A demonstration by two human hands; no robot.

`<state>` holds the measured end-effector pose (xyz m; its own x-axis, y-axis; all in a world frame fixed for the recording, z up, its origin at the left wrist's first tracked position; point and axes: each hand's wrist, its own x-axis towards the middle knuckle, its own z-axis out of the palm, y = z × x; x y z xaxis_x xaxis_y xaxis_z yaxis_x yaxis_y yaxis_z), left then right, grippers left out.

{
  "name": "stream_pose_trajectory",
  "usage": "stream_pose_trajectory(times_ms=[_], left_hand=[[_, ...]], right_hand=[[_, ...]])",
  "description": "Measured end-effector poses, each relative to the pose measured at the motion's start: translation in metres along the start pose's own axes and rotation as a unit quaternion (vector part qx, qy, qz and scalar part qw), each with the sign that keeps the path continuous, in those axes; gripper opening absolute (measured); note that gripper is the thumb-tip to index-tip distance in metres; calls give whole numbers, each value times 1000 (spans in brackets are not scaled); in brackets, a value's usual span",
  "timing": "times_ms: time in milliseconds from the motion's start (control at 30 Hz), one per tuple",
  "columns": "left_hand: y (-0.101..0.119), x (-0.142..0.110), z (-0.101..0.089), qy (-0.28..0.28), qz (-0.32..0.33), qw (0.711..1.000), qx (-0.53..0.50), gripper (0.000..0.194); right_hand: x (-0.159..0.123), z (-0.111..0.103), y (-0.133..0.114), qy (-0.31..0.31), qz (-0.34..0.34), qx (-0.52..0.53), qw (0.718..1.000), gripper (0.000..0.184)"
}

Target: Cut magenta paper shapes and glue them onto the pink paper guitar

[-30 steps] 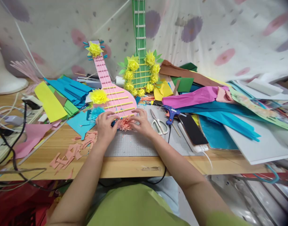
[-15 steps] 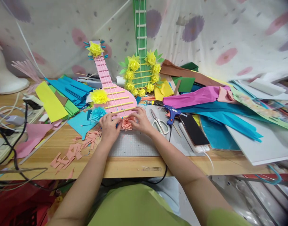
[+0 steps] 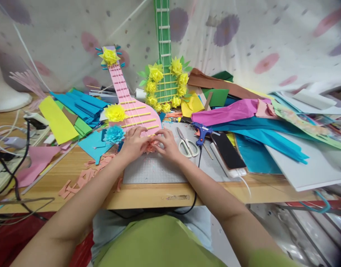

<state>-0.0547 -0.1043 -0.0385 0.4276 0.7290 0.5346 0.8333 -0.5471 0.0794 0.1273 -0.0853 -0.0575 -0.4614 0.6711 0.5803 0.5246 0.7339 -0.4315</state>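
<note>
Left hand (image 3: 135,144) and right hand (image 3: 168,144) meet at a coral paper flower (image 3: 150,147), centre of the frame.
The right grip is narrowed to a pinch on the flower's right side; the left grip curls at its other side, though I cannot tell how tightly; thin-looking petals call for light pressure, one side steadying while the other shapes; the pink paper guitar (image 3: 150,115) lies just above; right of centre, scissors (image 3: 185,139) and a blue glue gun (image 3: 202,133) are best left clear of the right wrist.
</note>
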Motion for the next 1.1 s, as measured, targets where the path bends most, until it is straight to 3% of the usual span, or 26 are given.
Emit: stream_pose_trajectory(times_ms=[233, 400, 567, 700, 833, 967, 1100], left_hand=[[-7, 0, -4, -10, -8, 1000, 7, 14], [-14, -3, -7, 5, 1, 1000, 11, 13], [-7, -6, -14, 14, 20, 1000, -1, 15], [-2, -13, -19, -30, 129, 991, -26, 22], [-7, -24, -22, -64, 213, 974, -40, 34], [-14, -32, -23, -98, 242, 965, -18, 37], [-18, -35, -20, -103, 231, 967, -12, 31]], right_hand=[[3, 14, 0, -1, 20, -9, 1000, 10], [-5, 3, 13, -10, 17, -22, 1000, 12], [-11, -10, 23, -36, 11, -52, 998, 14], [-11, -19, 14, -83, -91, -54, 991, 23], [-16, -21, 4, -161, -206, -50, 964, 34], [-22, -16, 7, -189, -221, -75, 954, 38], [-24, -13, 10, -193, -219, -93, 952, 39]])
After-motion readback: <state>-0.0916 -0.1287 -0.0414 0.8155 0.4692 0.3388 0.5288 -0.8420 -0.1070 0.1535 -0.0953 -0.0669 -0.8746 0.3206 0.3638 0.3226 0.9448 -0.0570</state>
